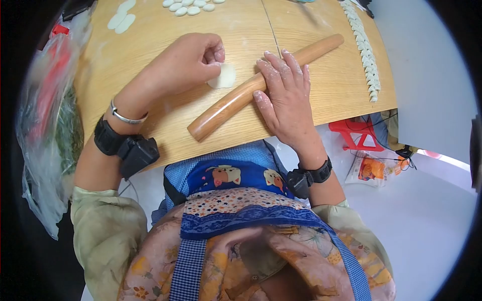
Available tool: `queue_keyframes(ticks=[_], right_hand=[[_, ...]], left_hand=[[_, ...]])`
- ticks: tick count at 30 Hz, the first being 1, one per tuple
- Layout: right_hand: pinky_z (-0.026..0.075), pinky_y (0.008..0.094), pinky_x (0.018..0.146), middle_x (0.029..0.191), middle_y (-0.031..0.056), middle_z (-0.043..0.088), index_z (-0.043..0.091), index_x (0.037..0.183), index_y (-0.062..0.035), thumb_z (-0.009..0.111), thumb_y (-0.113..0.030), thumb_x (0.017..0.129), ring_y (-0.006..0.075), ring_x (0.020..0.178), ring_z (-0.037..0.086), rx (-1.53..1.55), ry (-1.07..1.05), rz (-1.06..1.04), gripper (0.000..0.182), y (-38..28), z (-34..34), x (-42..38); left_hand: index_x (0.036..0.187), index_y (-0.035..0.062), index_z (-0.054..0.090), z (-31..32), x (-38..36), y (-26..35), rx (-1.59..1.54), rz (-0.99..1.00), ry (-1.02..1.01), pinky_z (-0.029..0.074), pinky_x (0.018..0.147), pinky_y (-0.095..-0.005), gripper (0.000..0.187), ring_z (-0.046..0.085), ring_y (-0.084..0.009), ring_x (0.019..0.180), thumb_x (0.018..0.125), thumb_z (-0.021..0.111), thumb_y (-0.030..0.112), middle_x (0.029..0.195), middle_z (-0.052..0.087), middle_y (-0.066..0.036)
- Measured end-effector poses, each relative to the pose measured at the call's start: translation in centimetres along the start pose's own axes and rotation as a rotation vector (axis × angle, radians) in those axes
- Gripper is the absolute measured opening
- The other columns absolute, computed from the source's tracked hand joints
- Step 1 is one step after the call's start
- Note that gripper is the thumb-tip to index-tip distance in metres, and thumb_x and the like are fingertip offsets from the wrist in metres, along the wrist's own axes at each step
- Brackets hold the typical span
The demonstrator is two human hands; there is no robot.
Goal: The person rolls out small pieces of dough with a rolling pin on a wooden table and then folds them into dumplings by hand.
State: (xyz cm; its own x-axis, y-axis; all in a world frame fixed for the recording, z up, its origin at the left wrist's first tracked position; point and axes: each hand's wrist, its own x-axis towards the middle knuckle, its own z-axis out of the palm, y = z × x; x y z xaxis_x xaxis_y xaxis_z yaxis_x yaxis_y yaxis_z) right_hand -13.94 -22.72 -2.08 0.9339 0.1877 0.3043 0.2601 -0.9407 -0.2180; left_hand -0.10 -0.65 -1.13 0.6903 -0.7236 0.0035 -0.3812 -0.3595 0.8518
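Note:
My left hand [193, 62] is closed in a pinch at the upper left edge of a flat round dough wrapper [224, 78] on the table. Across the table lies a wooden rolling pin [228, 108], slanting from lower left to upper right. My right hand [287, 98] rests over the middle of the pin, fingers stretched out past its far side and dusted with flour. Its thumb reaches the pin's near side. The pin's left end is just below the wrapper.
Several small dough pieces [188, 6] sit at the far edge, with flattened wrappers [120, 21] to their left. A row of dough pieces [365, 55] runs along the right side. A plastic bag [45, 115] hangs at the left; a red stool [354, 133] stands below right.

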Motion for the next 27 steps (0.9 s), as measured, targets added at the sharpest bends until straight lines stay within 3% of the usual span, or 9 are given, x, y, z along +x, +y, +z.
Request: queue_keyframes(ticks=[8, 10, 13, 17, 19, 22, 27], right_hand=[[0.017, 0.0692, 0.119, 0.150, 0.0147, 0.049, 0.056, 0.140, -0.0069, 0.055, -0.039, 0.100, 0.0395, 0.148, 0.034, -0.011, 0.010, -0.018, 0.052, 0.0, 0.1, 0.1], [0.017, 0.0691, 0.119, 0.147, 0.0152, 0.052, 0.057, 0.138, -0.0053, 0.055, -0.039, 0.100, 0.0393, 0.147, 0.036, -0.023, 0.022, -0.016, 0.050, -0.1, 0.2, 0.4], [0.018, 0.0697, 0.118, 0.142, 0.0157, 0.056, 0.059, 0.134, -0.0037, 0.055, -0.038, 0.101, 0.0384, 0.144, 0.040, -0.088, 0.019, -0.019, 0.048, -0.9, 0.4, 1.9], [0.020, 0.0704, 0.117, 0.138, 0.0159, 0.059, 0.061, 0.130, -0.0026, 0.053, -0.037, 0.101, 0.0377, 0.141, 0.044, -0.080, 0.064, -0.031, 0.045, -1.3, 1.3, 4.4], [0.021, 0.0708, 0.117, 0.136, 0.0158, 0.061, 0.062, 0.128, -0.0023, 0.052, -0.036, 0.102, 0.0377, 0.140, 0.046, -0.057, 0.062, -0.043, 0.043, -1.1, 1.8, 5.5], [0.021, 0.0698, 0.117, 0.135, 0.0154, 0.062, 0.063, 0.126, -0.0027, 0.052, -0.036, 0.102, 0.0381, 0.140, 0.047, -0.060, 0.059, -0.037, 0.042, -1.2, 2.3, 6.3], [0.018, 0.0672, 0.120, 0.140, 0.0144, 0.058, 0.060, 0.131, -0.0039, 0.055, -0.035, 0.101, 0.0373, 0.143, 0.043, -0.045, 0.030, -0.038, 0.043, -0.9, 0.9, 3.6]], left_hand=[[0.090, -0.0014, 0.064, 0.0, -0.1, 1.0, 0.142, -0.078, -0.048, 0.048, 0.059, -0.0255, 0.013, 0.057, -0.0083, 0.064, 0.086, 0.071, 0.010, 0.068, 0.060, 0.000], [0.087, -0.0014, 0.063, -0.3, -0.3, 1.4, 0.003, -0.204, -0.094, 0.047, 0.053, -0.0254, 0.015, 0.056, -0.0088, 0.057, 0.086, 0.072, 0.011, 0.065, 0.059, -0.001], [0.085, -0.0011, 0.062, -0.1, -0.5, 1.3, -0.093, -0.197, -0.063, 0.045, 0.049, -0.0248, 0.014, 0.054, -0.0084, 0.052, 0.087, 0.070, 0.011, 0.064, 0.058, -0.001], [0.086, -0.0019, 0.062, -0.4, -0.4, 1.0, -0.028, -0.182, -0.079, 0.046, 0.052, -0.0252, 0.014, 0.054, -0.0078, 0.057, 0.088, 0.068, 0.011, 0.066, 0.058, -0.001], [0.087, -0.0027, 0.062, -0.3, -0.3, 0.4, 0.086, -0.015, 0.024, 0.046, 0.056, -0.0254, 0.015, 0.054, -0.0076, 0.063, 0.088, 0.068, 0.011, 0.069, 0.058, -0.001], [0.088, -0.0030, 0.063, -0.7, -0.1, 0.2, 0.068, -0.100, -0.015, 0.046, 0.059, -0.0262, 0.016, 0.053, -0.0082, 0.067, 0.088, 0.068, 0.012, 0.071, 0.059, -0.001], [0.088, -0.0021, 0.063, -0.6, -0.1, 0.0, 0.069, -0.071, -0.027, 0.046, 0.060, -0.0269, 0.015, 0.053, -0.0087, 0.067, 0.088, 0.068, 0.012, 0.071, 0.058, -0.001]])
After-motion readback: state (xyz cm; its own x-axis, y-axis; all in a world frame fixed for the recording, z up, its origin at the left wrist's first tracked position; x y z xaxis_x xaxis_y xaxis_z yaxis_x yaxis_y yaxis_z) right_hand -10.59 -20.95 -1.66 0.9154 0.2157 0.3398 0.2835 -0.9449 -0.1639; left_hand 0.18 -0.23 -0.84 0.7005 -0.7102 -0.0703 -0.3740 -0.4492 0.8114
